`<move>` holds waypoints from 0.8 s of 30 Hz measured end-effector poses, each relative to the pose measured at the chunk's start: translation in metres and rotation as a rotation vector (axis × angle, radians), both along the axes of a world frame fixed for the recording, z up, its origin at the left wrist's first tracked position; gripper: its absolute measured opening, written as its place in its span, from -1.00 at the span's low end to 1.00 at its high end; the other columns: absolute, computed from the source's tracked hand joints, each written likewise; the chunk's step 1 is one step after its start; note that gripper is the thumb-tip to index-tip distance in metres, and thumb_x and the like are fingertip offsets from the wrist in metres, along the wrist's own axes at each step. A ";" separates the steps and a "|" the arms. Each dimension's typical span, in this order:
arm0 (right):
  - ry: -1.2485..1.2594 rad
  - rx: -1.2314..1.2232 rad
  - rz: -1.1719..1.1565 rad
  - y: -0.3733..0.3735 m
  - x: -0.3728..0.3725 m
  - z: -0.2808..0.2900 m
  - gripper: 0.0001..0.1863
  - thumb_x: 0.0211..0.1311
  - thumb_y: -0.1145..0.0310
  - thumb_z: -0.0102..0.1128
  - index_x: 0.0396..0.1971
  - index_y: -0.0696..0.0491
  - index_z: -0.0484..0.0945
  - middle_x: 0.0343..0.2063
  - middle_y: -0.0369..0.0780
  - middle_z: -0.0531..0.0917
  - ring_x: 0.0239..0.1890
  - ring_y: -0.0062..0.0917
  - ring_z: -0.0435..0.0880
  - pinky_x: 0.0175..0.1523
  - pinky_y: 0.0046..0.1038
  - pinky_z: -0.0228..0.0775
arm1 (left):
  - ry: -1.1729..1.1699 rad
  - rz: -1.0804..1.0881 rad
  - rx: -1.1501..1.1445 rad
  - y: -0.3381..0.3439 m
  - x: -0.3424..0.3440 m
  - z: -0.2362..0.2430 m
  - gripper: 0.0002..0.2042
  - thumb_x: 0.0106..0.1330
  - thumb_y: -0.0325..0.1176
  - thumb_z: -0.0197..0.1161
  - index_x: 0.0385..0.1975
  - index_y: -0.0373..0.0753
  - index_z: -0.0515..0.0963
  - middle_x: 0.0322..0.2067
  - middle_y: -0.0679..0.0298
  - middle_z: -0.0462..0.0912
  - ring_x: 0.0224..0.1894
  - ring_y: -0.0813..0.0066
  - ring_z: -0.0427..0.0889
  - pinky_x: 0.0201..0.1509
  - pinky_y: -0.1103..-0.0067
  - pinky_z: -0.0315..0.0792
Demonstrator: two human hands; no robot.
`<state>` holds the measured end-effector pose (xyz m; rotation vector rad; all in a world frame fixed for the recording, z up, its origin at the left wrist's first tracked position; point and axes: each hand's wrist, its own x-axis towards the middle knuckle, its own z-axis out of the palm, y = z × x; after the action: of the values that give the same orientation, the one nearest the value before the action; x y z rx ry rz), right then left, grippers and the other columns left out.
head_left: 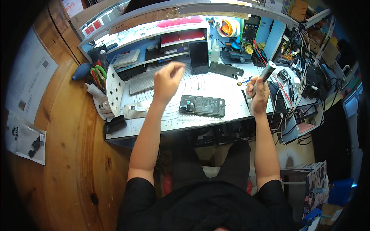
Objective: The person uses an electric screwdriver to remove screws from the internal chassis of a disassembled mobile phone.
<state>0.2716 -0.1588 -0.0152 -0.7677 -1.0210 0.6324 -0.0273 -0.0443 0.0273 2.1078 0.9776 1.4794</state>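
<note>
My left hand (167, 81) is raised over the left of the ringed white work mat (154, 117), fingers curled; anything in them is too small or hidden to make out. My right hand (257, 90) grips a dark cylindrical pen-like tool (266, 73), tilted with its light-capped end up. Between my hands lies an opened phone (202, 106), innards showing. Behind it, a dark phone (198, 57) stands upright and a loose dark panel (225, 69) lies beside that. A small pale holder (135, 110) is left of the opened phone.
A white perforated organizer (113, 86) with tools and a blue blower (81, 71) stands left. A shelf (169, 23), multimeter (250, 29) and solder spools (227, 27) are at the back. Tangled cables (308, 81) crowd the right. A bagged part (27, 140) lies on wood at far left.
</note>
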 end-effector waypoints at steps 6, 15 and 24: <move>0.382 0.079 0.177 -0.015 -0.002 -0.003 -0.53 0.57 -0.05 -0.16 -0.05 0.13 0.41 -0.53 -0.27 0.42 -0.54 -0.56 0.43 -0.35 -0.42 0.37 | 0.238 -0.004 0.158 -0.082 -0.025 -0.046 -0.78 0.24 -0.57 0.28 -0.12 -0.31 0.68 -0.14 0.12 0.73 0.02 0.14 0.63 0.17 0.37 0.45; 0.166 -0.338 0.244 -0.014 -0.006 -0.013 -0.47 0.55 -0.07 -0.08 -0.17 0.21 0.45 -0.69 -0.30 0.40 -0.79 -0.66 0.36 -0.66 -0.57 0.25 | 0.431 0.043 0.221 -0.109 -0.017 -0.068 -0.70 0.30 -0.52 0.26 0.03 -0.38 0.62 0.09 0.04 0.64 0.22 0.04 0.52 0.32 0.29 0.36; 0.171 -0.332 0.229 -0.014 -0.006 -0.015 -0.47 0.53 -0.08 -0.05 -0.19 0.19 0.46 -0.68 -0.31 0.41 -0.78 -0.70 0.37 -0.68 -0.62 0.24 | 0.376 0.041 0.178 -0.106 -0.013 -0.073 -0.73 0.28 -0.61 0.24 -0.02 -0.35 0.66 0.01 0.04 0.69 0.19 0.08 0.59 0.26 0.36 0.44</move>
<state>0.2659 -0.1723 -0.0302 -0.8742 -0.8622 1.0664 -0.0404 -0.1502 -0.0460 2.5733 1.0539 1.2519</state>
